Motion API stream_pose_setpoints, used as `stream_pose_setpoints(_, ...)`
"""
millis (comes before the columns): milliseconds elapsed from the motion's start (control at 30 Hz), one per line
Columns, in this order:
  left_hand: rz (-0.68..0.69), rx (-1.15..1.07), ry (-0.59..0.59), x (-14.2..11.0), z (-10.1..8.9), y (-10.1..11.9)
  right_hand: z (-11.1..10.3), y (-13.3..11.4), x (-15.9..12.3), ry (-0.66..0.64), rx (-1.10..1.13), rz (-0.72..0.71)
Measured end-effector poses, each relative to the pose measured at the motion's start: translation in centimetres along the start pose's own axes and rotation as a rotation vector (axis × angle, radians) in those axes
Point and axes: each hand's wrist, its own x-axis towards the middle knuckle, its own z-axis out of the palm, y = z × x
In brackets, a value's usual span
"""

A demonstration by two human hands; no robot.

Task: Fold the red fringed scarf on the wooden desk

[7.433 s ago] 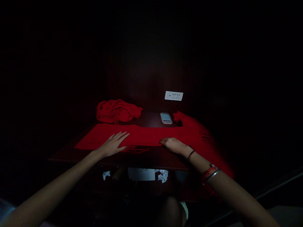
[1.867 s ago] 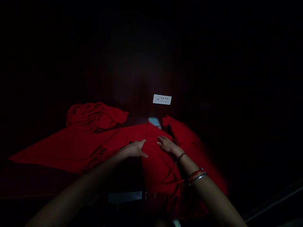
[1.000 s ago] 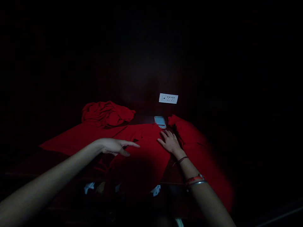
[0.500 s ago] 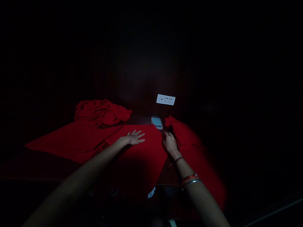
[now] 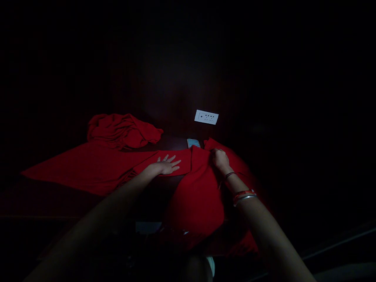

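My left hand (image 5: 168, 166) lies flat with fingers spread on a red fringed cloth (image 5: 185, 159), which looks like a shawl. My right hand (image 5: 221, 159) is closed on a section of red cloth that folds over and hangs down towards the table's front. Its fingertips are hidden by the back of the hand. Another red fringed cloth (image 5: 85, 166) spreads flat to the left. Behind it sits a bunched red cloth (image 5: 117, 131). More red cloth (image 5: 236, 159) lies to the right of my right hand. Darkness hides where the pieces join.
A small flat device with a lit, blurred face (image 5: 193, 142) lies at the back of the dark table (image 5: 173, 143). On the wall above is a white socket plate (image 5: 206, 117). The table's front edge (image 5: 44, 216) runs across below my arms. Surroundings are very dark.
My right hand has moved to the right, pulling the cloth with it. A fold now shows beside my left hand, and dark tabletop is uncovered below. My left hand stays spread on the cloth.
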Motion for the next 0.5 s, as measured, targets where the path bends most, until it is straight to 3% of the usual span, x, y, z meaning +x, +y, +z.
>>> stream_pose_setpoints(100,-0.02,-0.019,-0.089,-0.1,0.1,0.4,0.3,-1.2,-0.8,-0.005,-0.052,-0.076)
stream_pose_setpoints(267,0.01,-0.021,-0.085,-0.4,-0.4,0.4,2.2,-3.1,-3.2,-0.158,0.058,-0.499)
stream_pose_setpoints(333,0.012,-0.019,-0.096,-0.5,-0.5,0.3,2.5,-3.4,-3.7,-0.171,0.041,-0.608)
stream_pose_setpoints(500,0.009,-0.004,-0.105,-0.2,-0.4,0.2,2.1,-3.5,-3.6,-0.135,-0.01,-0.654)
